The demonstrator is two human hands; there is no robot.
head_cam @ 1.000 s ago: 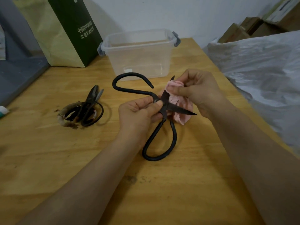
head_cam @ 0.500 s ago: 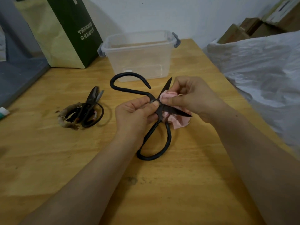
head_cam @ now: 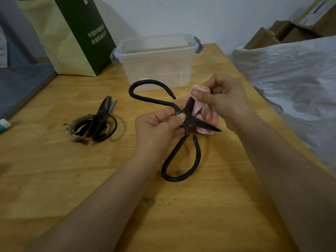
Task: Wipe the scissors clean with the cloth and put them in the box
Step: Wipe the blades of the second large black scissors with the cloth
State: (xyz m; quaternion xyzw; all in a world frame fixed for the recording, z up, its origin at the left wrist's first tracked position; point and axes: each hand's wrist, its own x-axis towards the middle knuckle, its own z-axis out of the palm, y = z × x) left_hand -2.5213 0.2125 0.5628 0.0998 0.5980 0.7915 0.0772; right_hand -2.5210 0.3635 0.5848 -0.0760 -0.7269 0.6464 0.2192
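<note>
Large black scissors (head_cam: 181, 157) with wide loop handles are spread open above the wooden table (head_cam: 54, 179). My left hand (head_cam: 156, 126) pinches them at the pivot. My right hand (head_cam: 221, 99) grips a crumpled pink cloth (head_cam: 207, 115) folded over the upper blade near its tip; the lower blade points right, bare. A clear plastic box (head_cam: 156, 60) with grey latches stands open just behind the scissors.
More dark scissors (head_cam: 98, 122) lie in a small pile at the left of the table. A green and tan paper bag (head_cam: 72, 37) stands at the back left. White plastic sheeting (head_cam: 294, 88) covers the right side, with cardboard boxes (head_cam: 291, 31) behind it.
My right hand slid the cloth down toward the pivot and back up along the upper blade. The scissors shifted slightly in my left hand.
</note>
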